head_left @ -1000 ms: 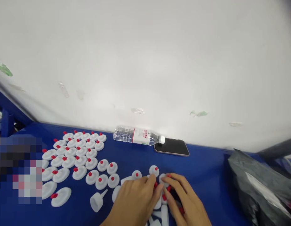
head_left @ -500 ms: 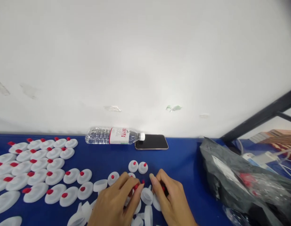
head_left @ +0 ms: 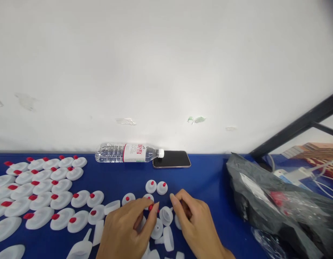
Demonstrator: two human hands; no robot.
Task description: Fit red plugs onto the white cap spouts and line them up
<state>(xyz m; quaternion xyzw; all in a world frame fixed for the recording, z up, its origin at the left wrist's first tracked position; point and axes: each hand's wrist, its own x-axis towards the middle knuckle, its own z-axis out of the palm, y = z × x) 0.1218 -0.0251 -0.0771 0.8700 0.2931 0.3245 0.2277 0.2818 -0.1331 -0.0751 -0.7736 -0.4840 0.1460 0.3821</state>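
My left hand (head_left: 128, 228) is closed in a pinch, with a small red cap (head_left: 151, 208) showing at its thumb and index fingertips. Whether a white piece is attached beneath it is hidden by the fingers. To the right, my right hand (head_left: 196, 223) has its thumb and index finger bent close together; whatever they hold, if anything, is out of sight. Between the hands lie loose white plastic spout lids (head_left: 165, 216), some tipped on their sides. Two white lids with red tips (head_left: 162, 187) stand just beyond the fingertips.
Rows of white lids with red tips (head_left: 61, 199) cover the left of the blue table (head_left: 209, 172). A clear water bottle (head_left: 128, 153) lies by the wall, its neck at a phone (head_left: 172, 159). A grey plastic bag (head_left: 263, 194) and a power strip (head_left: 293, 175) are on the right.
My left hand has shifted slightly left, and the gap between my hands has widened. White lids between them show more now. The whole view has moved a little.
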